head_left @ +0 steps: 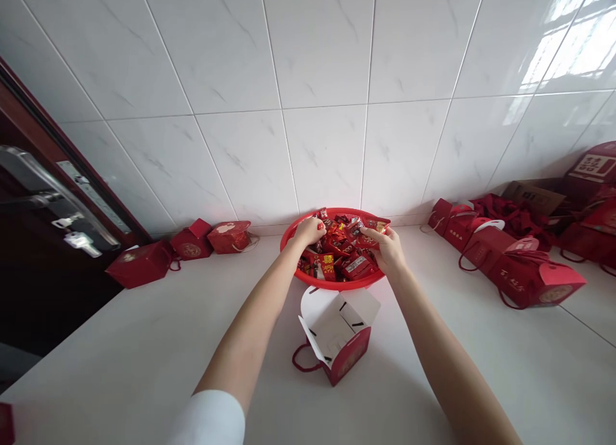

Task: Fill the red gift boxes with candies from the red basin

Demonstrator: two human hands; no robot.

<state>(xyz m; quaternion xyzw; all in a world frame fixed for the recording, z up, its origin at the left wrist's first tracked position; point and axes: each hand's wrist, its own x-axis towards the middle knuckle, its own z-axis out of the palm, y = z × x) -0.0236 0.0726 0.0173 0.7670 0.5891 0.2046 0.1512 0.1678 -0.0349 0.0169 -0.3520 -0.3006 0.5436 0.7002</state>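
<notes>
A red plastic basket point(340, 285) full of wrapped candies point(338, 241) stands against the tiled wall. My left hand point(309, 231) is closed at the basket's left side, its fingers round a small red-wrapped candy. At the right side, my right hand point(386, 245) pinches a wrapped candy between thumb and fingers, above the other candies. Just in front of the basket sits an open red gift box point(351, 355) with white inner walls, its flaps spread and a red cord handle on its left. The part of its inside that shows holds no candies.
Three closed red boxes point(191, 240) stand at the left near a dark door with a lock and keys point(81, 241). Several red boxes point(517, 272) and a brown carton point(532, 198) crowd the right side of the white table point(144, 361).
</notes>
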